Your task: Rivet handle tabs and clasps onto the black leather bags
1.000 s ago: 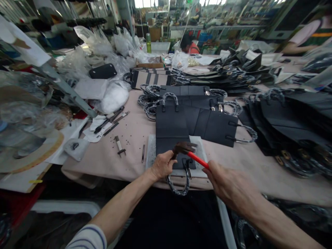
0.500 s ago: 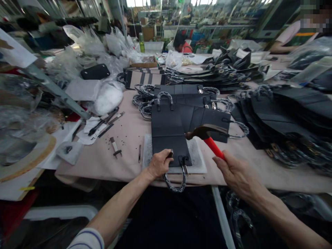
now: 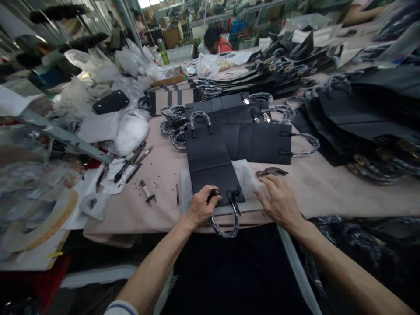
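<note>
So the left hand (image 3: 202, 204) has its fingers wrapped around a short dark punch (image 3: 213, 191), held over the near part of a black bag panel (image 3: 211, 159). Can't really make out the punch's lower tip, the hand's in the way. The panel lies flat on a pale slab (image 3: 244, 173) at the near edge of the table (image 3: 328, 197), with its plastic-wrapped handle (image 3: 226, 235) looping off toward the person's lap.

Right hand (image 3: 278, 201) is a bit blurry, but its fingers look spread and loose, not gripping anything that I can see. It's just right of the slab, and the hammer (image 3: 273, 171) lies on the table right by the fingertips. Only the metal head shows; can't tell if the fingers are touching it.

The panel's far end overlaps another black panel (image 3: 262, 142) lying sideways, handle pointing right. Over on the left there's a thin metal rod (image 3: 177, 195) beside the slab, a tool with a crosspiece (image 3: 147, 193) and a bunch of tiny dark bits. Big pile of black panels (image 3: 370, 113) off to the right, green bottle (image 3: 162, 51) way at the back.
</note>
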Action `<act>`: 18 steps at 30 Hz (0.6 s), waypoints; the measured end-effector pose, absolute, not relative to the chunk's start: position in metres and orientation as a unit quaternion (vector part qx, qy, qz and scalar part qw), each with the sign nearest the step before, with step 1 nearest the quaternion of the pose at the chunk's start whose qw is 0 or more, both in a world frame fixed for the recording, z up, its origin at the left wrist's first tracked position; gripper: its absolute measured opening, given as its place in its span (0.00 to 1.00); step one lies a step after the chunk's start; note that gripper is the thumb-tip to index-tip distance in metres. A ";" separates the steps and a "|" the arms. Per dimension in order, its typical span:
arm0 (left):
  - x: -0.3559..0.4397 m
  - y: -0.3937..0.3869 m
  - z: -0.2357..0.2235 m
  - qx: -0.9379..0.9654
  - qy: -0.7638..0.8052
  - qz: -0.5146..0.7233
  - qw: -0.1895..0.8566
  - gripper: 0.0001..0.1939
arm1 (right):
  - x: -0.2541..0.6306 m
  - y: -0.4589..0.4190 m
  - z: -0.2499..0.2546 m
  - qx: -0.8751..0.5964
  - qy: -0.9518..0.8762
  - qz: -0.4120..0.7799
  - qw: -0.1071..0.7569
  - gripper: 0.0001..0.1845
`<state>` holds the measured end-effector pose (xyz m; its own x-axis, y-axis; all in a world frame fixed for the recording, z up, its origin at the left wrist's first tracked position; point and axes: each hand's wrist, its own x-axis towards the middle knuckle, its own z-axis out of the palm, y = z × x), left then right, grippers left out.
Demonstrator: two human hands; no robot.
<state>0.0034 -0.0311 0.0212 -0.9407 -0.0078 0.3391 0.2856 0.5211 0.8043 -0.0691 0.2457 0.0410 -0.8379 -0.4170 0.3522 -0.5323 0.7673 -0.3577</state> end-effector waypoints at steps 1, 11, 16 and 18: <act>0.003 -0.031 0.021 -0.076 -0.858 -0.483 0.154 0.06 | -0.066 0.229 0.043 0.307 -0.906 0.263 0.126 0.19; -0.002 -0.029 0.017 0.084 -0.766 -0.623 0.135 0.05 | -0.060 0.175 0.020 0.404 -0.857 0.318 0.036 0.14; 0.003 -0.031 0.020 0.015 -0.821 -0.552 0.144 0.05 | -0.063 0.178 0.020 0.409 -0.850 0.329 0.037 0.14; 0.006 -0.030 0.019 -0.008 -0.839 -0.519 0.160 0.05 | -0.063 0.178 0.020 0.408 -0.851 0.329 0.039 0.14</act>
<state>0.0058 -0.0303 0.0194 -0.9487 -0.1524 0.2770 0.1799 0.4603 0.8694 -0.0627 0.1780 0.0195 -0.6644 -0.6681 0.3350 -0.7197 0.4513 -0.5276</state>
